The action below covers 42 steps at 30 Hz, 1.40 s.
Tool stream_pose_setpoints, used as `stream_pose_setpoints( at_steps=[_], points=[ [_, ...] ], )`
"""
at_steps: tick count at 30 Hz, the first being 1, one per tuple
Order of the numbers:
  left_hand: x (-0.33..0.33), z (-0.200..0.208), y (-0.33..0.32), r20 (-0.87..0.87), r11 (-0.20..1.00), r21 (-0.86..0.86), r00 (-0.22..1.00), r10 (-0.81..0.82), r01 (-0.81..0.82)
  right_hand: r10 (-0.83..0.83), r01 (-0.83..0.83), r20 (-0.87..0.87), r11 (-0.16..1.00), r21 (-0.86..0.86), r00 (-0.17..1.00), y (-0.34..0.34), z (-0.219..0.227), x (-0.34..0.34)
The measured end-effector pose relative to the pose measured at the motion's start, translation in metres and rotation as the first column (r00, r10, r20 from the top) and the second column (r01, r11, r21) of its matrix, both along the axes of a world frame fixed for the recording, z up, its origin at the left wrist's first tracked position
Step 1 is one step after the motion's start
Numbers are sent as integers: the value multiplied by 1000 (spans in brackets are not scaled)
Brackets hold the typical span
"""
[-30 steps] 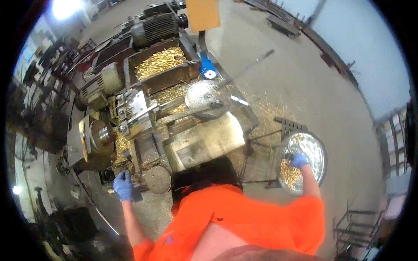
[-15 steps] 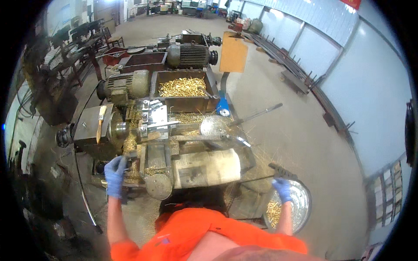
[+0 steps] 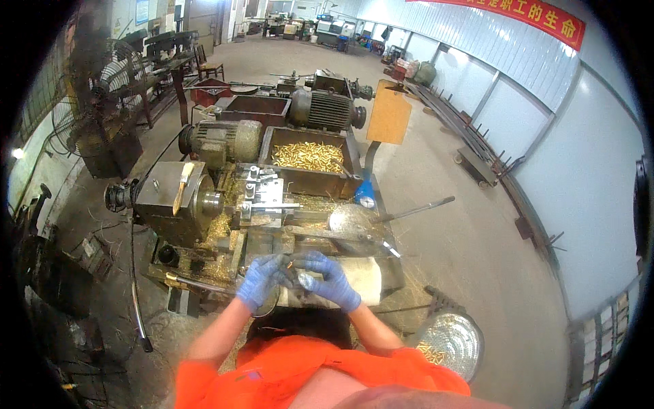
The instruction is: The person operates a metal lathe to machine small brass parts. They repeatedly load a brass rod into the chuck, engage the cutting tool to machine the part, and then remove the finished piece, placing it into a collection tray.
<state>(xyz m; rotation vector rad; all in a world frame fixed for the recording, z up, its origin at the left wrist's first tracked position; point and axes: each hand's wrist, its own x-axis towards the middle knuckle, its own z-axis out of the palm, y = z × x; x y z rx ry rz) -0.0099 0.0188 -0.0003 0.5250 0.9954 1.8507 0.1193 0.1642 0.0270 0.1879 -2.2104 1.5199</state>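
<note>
Both my hands wear blue gloves and meet in front of the lathe bed, low over the paper sheet (image 3: 371,279). My left hand (image 3: 262,281) is closed, its fingertips pinching a small brass part (image 3: 290,264). From the other side my right hand (image 3: 328,281) curls inward, its fingertips at that same part. The gloves hide most of the piece. Beyond them are the tool block (image 3: 267,196) with its clamped cutters and the lathe spindle (image 3: 212,202), both among brass shavings. At the lower right, a round metal pan (image 3: 458,335) holds several brass pieces.
A metal box (image 3: 272,167) of brass parts stands behind the tool block. A brush (image 3: 182,189) lies on the headstock (image 3: 160,204). A long lever (image 3: 419,208) sticks out to the right, near a blue dial gauge (image 3: 366,195). Motors (image 3: 323,109) sit farther back.
My right hand has left the pan and moved left and up. My left hand has moved right from the machine's left front, so the two now meet. The view has shifted slightly.
</note>
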Motion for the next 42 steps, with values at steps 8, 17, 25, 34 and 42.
stream_pose_setpoints(
  at_steps=[8, 17, 25, 34, 42],
  points=[
    [15, -11, 6, 69, 994, 28, 993, 100, -102, -61, 61, 15, 998, 19, 998, -8, -15, -4],
    [5, 6, 2, -741, 895, -251, 668, 68, -369, -69, 64, -1, 912, 405, 998, -16, 11, -12],
    [-27, 14, -34, -933, 888, -265, 332, -138, -376, 96, -74, -8, 820, 568, 995, -21, 26, -40],
    [-89, 34, -279, -889, 176, -72, -17, -457, -982, 107, -127, 77, 620, 775, 991, -23, 60, -139],
    [-49, -72, -371, -633, 226, -630, 659, 405, -743, -185, -252, 290, 203, 946, 939, -32, 33, -267]
  ],
)
